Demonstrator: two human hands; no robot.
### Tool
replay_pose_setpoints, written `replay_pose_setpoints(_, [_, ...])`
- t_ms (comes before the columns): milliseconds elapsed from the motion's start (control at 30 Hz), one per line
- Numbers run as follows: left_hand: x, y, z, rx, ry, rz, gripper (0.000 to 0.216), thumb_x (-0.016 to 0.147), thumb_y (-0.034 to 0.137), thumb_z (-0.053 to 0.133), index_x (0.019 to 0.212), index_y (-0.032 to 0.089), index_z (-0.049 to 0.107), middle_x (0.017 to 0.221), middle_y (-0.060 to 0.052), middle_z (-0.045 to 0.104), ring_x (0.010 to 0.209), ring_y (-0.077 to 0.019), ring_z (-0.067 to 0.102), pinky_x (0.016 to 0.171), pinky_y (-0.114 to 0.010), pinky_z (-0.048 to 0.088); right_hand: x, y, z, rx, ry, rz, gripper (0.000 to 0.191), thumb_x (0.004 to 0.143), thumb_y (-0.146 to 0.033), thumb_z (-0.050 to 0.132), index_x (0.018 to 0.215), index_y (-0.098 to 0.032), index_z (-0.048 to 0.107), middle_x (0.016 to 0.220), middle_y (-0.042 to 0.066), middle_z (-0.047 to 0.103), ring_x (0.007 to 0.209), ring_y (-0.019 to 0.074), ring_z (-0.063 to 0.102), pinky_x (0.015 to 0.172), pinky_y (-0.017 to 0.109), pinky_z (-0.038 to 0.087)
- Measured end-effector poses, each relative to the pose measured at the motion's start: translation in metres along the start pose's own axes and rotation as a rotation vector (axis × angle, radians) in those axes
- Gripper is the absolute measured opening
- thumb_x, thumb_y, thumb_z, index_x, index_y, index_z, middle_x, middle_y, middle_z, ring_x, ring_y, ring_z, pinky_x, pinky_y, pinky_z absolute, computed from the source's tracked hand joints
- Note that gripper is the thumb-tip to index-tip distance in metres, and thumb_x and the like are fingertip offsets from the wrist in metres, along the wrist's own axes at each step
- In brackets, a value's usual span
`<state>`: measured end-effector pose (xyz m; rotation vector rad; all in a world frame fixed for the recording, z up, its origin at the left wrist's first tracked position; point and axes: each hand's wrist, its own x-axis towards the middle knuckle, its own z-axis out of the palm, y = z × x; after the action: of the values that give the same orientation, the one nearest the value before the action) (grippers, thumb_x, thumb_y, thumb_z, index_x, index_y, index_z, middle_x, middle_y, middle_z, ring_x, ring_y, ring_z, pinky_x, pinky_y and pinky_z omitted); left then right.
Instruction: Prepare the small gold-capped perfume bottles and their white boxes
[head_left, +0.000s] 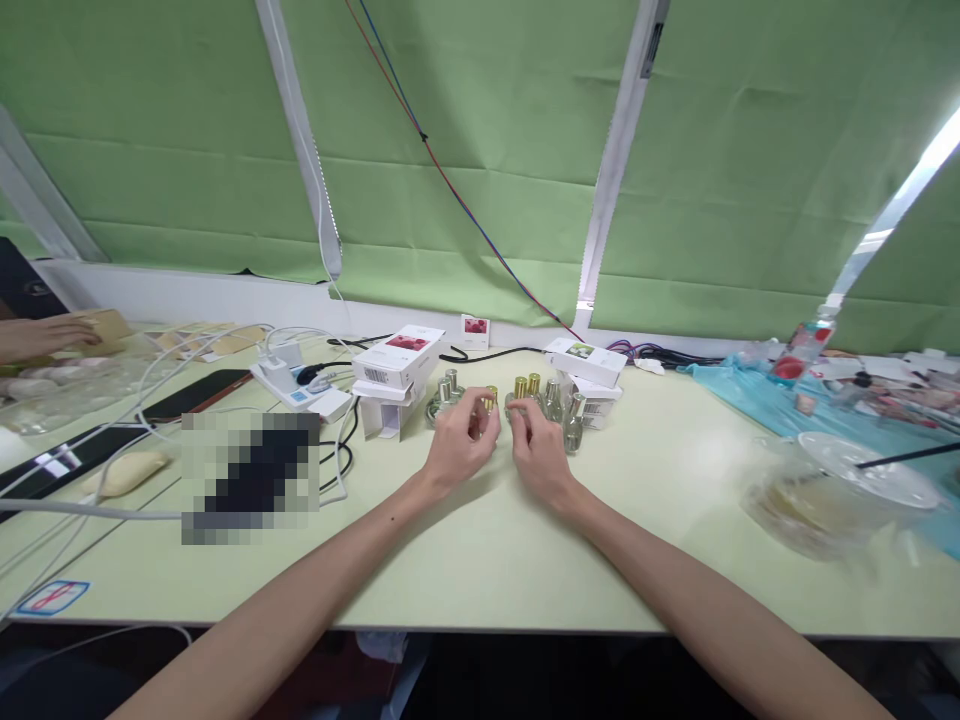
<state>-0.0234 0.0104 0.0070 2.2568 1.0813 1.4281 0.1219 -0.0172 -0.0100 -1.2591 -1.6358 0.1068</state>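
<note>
My left hand [461, 437] has its fingers curled around a small gold-capped bottle [492, 395], whose lower part the fingers hide. Close beside it, my right hand [541, 452] is closed, thumb and forefinger drawn together; what they hold, if anything, is hidden. Just behind the right hand stand two gold-capped bottles [533, 384]. Silver-capped glass bottles stand upright to its right, the nearest bottle [574, 425] by the knuckles. More silver-capped bottles [451, 382] are behind my left hand, partly covered by it.
White boxes with red fruit pictures [397, 355] are stacked left of the bottles, and more white boxes [585, 360] right. Cables and a power strip [289, 385] lie left. A lidded plastic bowl [832, 500] stands right, near blue plastic sheeting [724, 385]. Another person's hand [56, 335] reaches in far left.
</note>
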Motion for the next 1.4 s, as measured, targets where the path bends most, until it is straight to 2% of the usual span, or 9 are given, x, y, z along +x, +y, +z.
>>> replay_pose_setpoints(100, [-0.005,0.004,0.0,-0.03,-0.235,0.126,0.027,0.093,0.03,0.046,0.118,0.02,0.054,0.061,0.006,0.053,0.049,-0.0089,0.045,0.052,-0.021,0.037,-0.001,0.005,0.002,-0.005,-0.116,-0.024,0.02,0.086,-0.015,0.046,0.092,-0.018,0.065,0.065,0.002,0.067,0.054,0.0172,0.059,0.058,0.028,0.043])
replay_pose_setpoints(200, [-0.006,0.006,0.0,-0.017,-0.307,0.168,0.025,0.093,0.028,0.046,0.113,0.02,0.058,0.063,0.004,0.057,0.053,-0.0094,0.049,0.057,-0.022,0.039,-0.002,0.011,0.005,-0.004,-0.191,-0.005,0.016,0.073,-0.007,0.05,0.071,-0.018,0.061,0.067,0.005,0.07,0.058,0.0183,0.063,0.058,0.027,0.045])
replay_pose_setpoints(533, [-0.006,0.009,-0.002,-0.008,-0.326,0.111,0.027,0.093,0.032,0.045,0.111,0.019,0.06,0.064,0.002,0.06,0.055,-0.0106,0.051,0.058,-0.023,0.039,-0.003,0.012,0.006,-0.007,-0.188,-0.036,0.018,0.07,-0.003,0.05,0.067,-0.019,0.059,0.066,0.004,0.071,0.057,0.0178,0.064,0.058,0.026,0.046])
replay_pose_setpoints(700, [-0.005,0.007,-0.002,-0.019,-0.34,0.11,0.027,0.094,0.032,0.045,0.111,0.019,0.061,0.063,0.003,0.059,0.054,-0.0107,0.051,0.058,-0.023,0.039,-0.003,0.011,0.006,-0.021,-0.189,-0.029,0.018,0.07,-0.004,0.05,0.069,-0.018,0.062,0.066,0.005,0.071,0.056,0.0182,0.064,0.058,0.026,0.046])
replay_pose_setpoints(800, [-0.003,0.006,-0.002,-0.008,-0.352,0.095,0.029,0.095,0.033,0.045,0.114,0.02,0.061,0.068,0.002,0.063,0.058,-0.0113,0.054,0.061,-0.024,0.04,-0.001,0.011,0.004,-0.055,-0.179,-0.023,0.018,0.071,-0.005,0.05,0.069,-0.017,0.064,0.066,0.006,0.071,0.054,0.0177,0.062,0.056,0.026,0.044])
replay_pose_setpoints(967, [0.001,0.002,-0.005,0.04,-0.307,0.059,0.034,0.097,0.037,0.044,0.122,0.021,0.059,0.064,0.004,0.059,0.056,-0.0118,0.052,0.062,-0.024,0.041,0.005,0.011,-0.002,-0.034,-0.095,-0.051,0.028,0.082,-0.014,0.046,0.095,-0.016,0.071,0.063,0.003,0.069,0.053,0.0164,0.059,0.058,0.027,0.045])
replay_pose_setpoints(1033, [0.002,-0.002,-0.005,0.052,-0.291,0.044,0.034,0.096,0.035,0.045,0.124,0.02,0.056,0.062,0.005,0.058,0.054,-0.0116,0.052,0.061,-0.024,0.04,0.006,0.013,-0.003,-0.035,-0.061,-0.054,0.029,0.087,-0.02,0.046,0.099,-0.015,0.072,0.06,0.002,0.067,0.05,0.0163,0.057,0.058,0.027,0.045])
replay_pose_setpoints(1233, [0.003,-0.013,0.001,0.087,-0.35,0.025,0.04,0.09,0.027,0.048,0.13,0.021,0.049,0.088,-0.001,0.068,0.061,-0.0125,0.058,0.063,-0.025,0.042,0.009,0.017,-0.003,-0.047,-0.003,-0.064,0.03,0.091,-0.025,0.046,0.099,-0.016,0.072,0.065,0.003,0.069,0.052,0.0165,0.058,0.059,0.028,0.045])
replay_pose_setpoints(1400, [0.003,-0.017,0.004,0.112,-0.328,-0.01,0.038,0.09,0.027,0.048,0.127,0.02,0.051,0.093,-0.003,0.066,0.066,-0.0138,0.058,0.066,-0.028,0.044,0.009,0.015,-0.003,-0.053,-0.011,-0.076,0.029,0.091,-0.025,0.046,0.099,-0.016,0.072,0.065,0.003,0.069,0.052,0.0157,0.058,0.057,0.027,0.043])
